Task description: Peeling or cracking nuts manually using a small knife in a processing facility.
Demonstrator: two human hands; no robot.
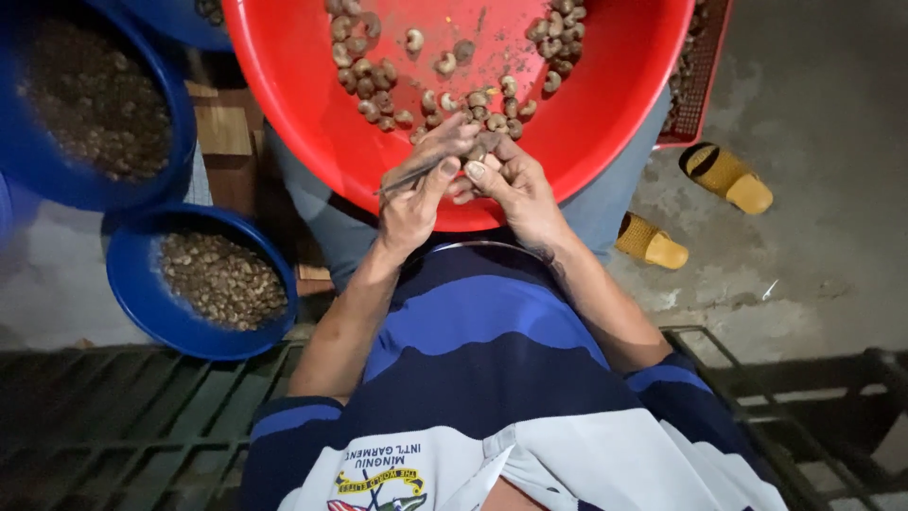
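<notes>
**Figure. Head view, looking down over the person's chest onto both hands, read left to right.**

- Well to the left of the fingers, on the floor, stand a large round blue plastic basin [180, 123] of dark husk fragments and a smaller round blue plastic bowl [132, 293] of pale peeled kernels.
- The left hand [409, 203] has its fingers closed around a thin grey metal pick [405, 180]. The thumb is pressed along the pick.
- The pick's long axis runs from lower left to upper right, and its tip points towards the other hand.
- Just to the right of that tip, and touching or nearly touching it, lies a small brown curved cashew nut [480, 151].
- The nut is pinched between the thumb and fingertips of the right hand [518, 189]. That hand's remaining fingers are curled under, and much of the nut is hidden by them.
- The two hands meet over the near rim of a wide red round plastic basin [312, 114], which appears to rest on the person's lap.
- Loose brown unpeeled cashews [378, 95] lie in the basin just beyond the fingers. They are about equally near to either hand.
- To the right of the fingers, a red slatted plastic crate [705, 85] shows behind the basin.
- Farther right, a pair of yellow woven sandals [726, 177] rests on the grey concrete floor [832, 237].
</notes>
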